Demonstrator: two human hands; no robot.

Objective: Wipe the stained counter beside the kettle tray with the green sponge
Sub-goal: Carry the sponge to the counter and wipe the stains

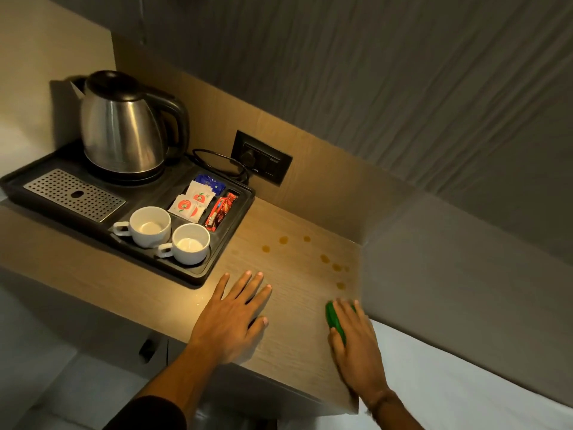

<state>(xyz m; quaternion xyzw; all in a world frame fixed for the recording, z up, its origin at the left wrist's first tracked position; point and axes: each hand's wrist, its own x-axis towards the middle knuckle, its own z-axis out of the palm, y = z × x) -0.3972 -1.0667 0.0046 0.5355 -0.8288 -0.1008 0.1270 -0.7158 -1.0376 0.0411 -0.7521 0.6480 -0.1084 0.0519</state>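
The wooden counter point(288, 308) carries several amber stains point(324, 258) to the right of the black kettle tray point(198, 276). My right hand point(356, 346) lies over the green sponge point(334, 319) near the counter's right edge, pressing it flat on the wood just below the nearest stain. Only the sponge's left side shows from under my fingers. My left hand point(235, 315) rests flat on the counter with fingers spread, right beside the tray's near corner, holding nothing.
On the tray stand a steel kettle point(124, 125), two white cups point(150, 226), sachets point(193, 201) and a perforated drip grate point(74, 193). A wall socket point(263, 158) with a plugged cord sits behind. A grey padded wall point(434, 274) borders the counter's right side.
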